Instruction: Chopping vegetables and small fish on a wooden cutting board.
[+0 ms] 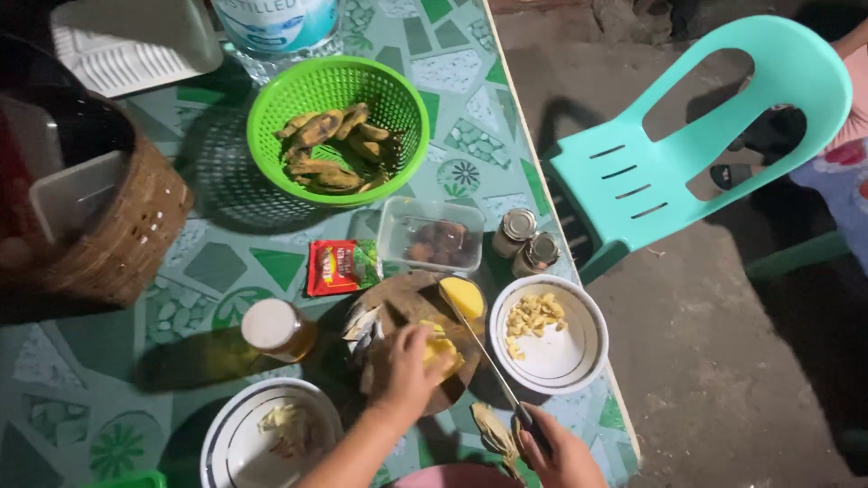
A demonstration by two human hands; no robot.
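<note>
Rt hand [559,449] gripping knife [479,348], blade pointing up-left over yellow fruit [443,349], lt hand [404,366] steadying.

Dim scene, harsh overhead light, hard dark shadows, soft focus

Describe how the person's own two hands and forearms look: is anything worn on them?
Both are bare. The left hand and its forearm show no sleeve, glove, watch or bracelet. The right hand also has no glove or ring that can be seen; its wrist is cut off by the lower edge of the picture.
</note>
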